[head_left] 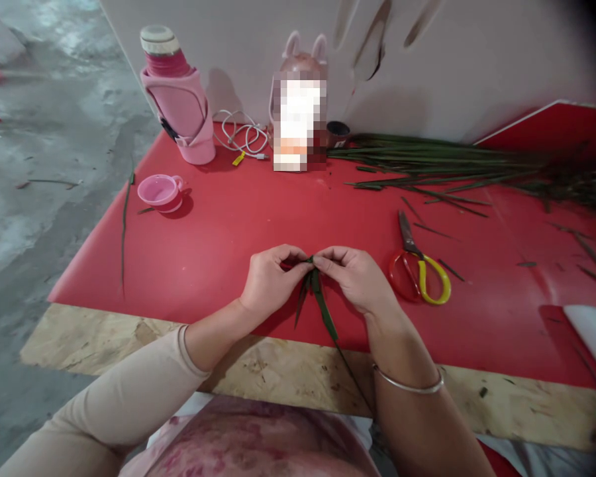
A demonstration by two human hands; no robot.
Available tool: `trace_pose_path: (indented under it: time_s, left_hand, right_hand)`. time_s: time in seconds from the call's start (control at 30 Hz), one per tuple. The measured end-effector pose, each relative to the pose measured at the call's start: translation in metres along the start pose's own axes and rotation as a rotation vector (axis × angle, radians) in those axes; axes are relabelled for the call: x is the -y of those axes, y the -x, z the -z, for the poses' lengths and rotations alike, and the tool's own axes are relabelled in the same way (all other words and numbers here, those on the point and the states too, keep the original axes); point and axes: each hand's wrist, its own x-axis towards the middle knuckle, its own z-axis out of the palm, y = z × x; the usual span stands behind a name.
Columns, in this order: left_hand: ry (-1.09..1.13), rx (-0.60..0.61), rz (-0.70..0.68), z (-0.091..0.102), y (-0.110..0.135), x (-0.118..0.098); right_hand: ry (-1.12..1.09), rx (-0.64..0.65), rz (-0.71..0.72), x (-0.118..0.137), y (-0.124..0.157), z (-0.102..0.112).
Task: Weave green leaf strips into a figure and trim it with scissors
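Close together over the red table cover, my left hand (277, 273) and my right hand (353, 274) pinch the top of a small bundle of green leaf strips (319, 295) between thumbs and forefingers. The strips hang down below my fingertips, and one long thin end trails past the table's front edge. How the strips are folded or knotted at the pinch is hidden by my fingers. To the right of my right hand lies a pair of scissors (419, 268) with one red and one yellow handle, its blades pointing away from me.
A long pile of green leaves (442, 156) lies at the back right, with cut scraps around it. A pink bottle (179, 109), a white cable (241, 136), a blurred phone-like object (300, 122) and a pink cup (159, 192) stand or lie toward the back and left.
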Motion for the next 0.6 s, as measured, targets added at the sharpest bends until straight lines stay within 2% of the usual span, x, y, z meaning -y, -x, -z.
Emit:
trace_pose_path:
  time_s: [0.37,0.5,0.6]
  left_hand:
    - [0.003,-0.011,-0.047,0.0013,-0.0023,-0.0006]
    - [0.097,0.072,-0.021,0.0026,-0.0038,-0.0007]
    - [0.091,0.099,-0.058,0.0045,-0.0055,-0.0013]
  right_hand:
    - [-0.044,-0.023,-0.004,-0.0007,-0.0008,-0.0022]
    - [-0.075,-0.022,-0.001,-0.0045,-0.0013,-0.0024]
    - [-0.012,-0.046,0.044,-0.0038,-0.0008,-0.0033]
